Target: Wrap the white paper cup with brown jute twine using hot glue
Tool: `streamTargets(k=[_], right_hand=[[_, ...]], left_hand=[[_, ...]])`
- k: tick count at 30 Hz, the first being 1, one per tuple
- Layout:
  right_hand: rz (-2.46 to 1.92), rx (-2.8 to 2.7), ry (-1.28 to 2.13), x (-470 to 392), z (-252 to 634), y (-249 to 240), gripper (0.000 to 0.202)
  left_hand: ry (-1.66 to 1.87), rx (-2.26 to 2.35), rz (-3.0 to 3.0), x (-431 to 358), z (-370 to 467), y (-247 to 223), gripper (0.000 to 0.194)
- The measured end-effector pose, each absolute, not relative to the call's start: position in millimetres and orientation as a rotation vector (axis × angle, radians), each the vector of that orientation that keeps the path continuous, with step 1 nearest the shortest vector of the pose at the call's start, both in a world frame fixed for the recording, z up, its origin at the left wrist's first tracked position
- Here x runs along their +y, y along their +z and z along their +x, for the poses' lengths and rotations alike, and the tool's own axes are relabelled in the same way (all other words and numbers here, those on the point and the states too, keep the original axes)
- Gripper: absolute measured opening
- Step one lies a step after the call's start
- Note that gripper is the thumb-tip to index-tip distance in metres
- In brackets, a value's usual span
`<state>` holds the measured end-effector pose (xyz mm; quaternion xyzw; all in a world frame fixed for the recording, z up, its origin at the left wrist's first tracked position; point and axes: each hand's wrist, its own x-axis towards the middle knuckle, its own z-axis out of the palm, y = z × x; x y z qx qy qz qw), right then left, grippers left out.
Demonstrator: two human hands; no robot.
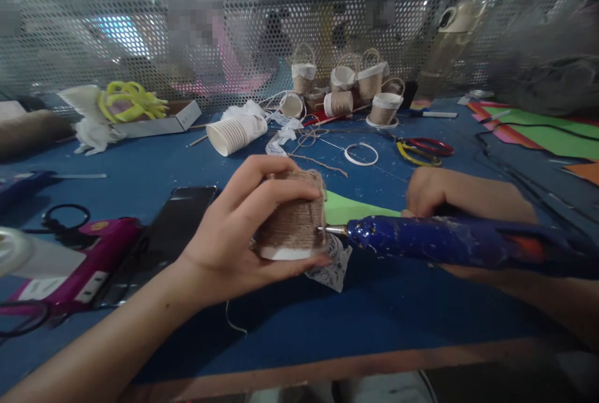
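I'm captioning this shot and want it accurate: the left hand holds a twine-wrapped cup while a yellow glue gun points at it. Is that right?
Not quite: the glue gun is blue, not yellow, as the head view shows. It does point at the twine-wrapped cup held in the left hand.

A black phone (171,225) lies beside a magenta power strip (112,241).

Rough, matt twine-wrapped cup (292,228), glossy plastic glue gun (402,238) with shiny metal nozzle (337,229)
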<state>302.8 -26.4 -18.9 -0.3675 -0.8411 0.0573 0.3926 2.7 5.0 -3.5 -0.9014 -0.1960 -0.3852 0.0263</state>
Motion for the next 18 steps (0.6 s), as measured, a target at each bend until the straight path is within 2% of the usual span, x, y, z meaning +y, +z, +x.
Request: streamTargets(k=[5, 18], right_hand=[[-0.929, -2.152, 0.085, -27.4, 300.4, -18.5, 0.020], [-0.945, -2.208, 0.091, -26.1, 300.5, -17.4, 0.019]], left_hand=[[-1.110, -0.588, -2.824, 2.5, 4.2, -8.7, 0.043], [-1.075, -0.593, -2.909, 4.0, 2.0, -12.0, 0.044]])
